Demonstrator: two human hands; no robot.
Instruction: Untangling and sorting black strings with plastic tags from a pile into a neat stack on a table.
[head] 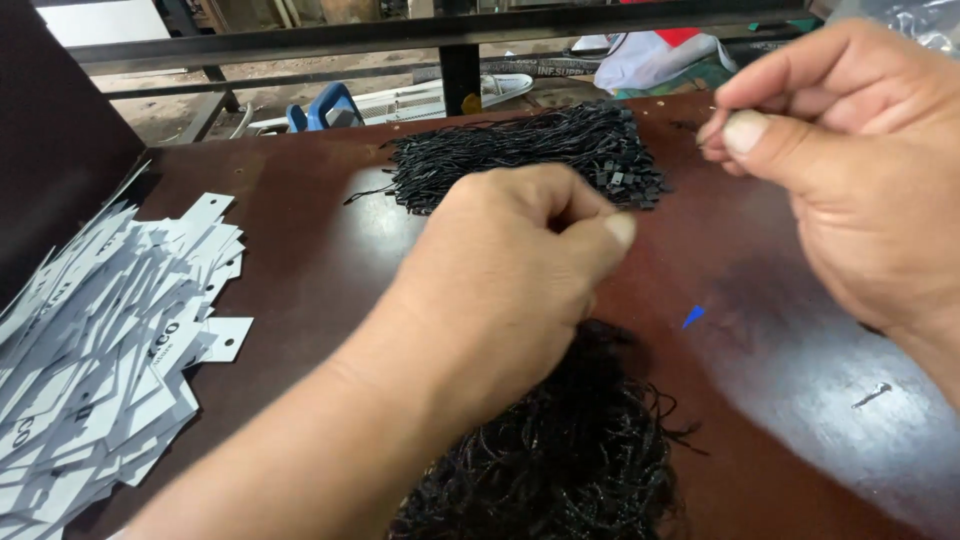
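Observation:
My left hand [510,270] is in a loose fist over the dark brown table [300,250], thumb and fingers pinched together, apparently on a thin black string that is hard to make out. My right hand [850,170] is raised at the right with thumb and forefinger pinched, likely on the other end of the string. A tangled heap of black strings [560,460] lies under my left wrist. A tidier bundle of black strings with small plastic locks [530,150] lies further back.
A pile of white paper tags [90,350] spreads over the table's left side. A small blue scrap [692,317] and a small dark bit [872,396] lie at the right. A dark metal frame [460,40] runs behind the table, with clutter on the floor beyond.

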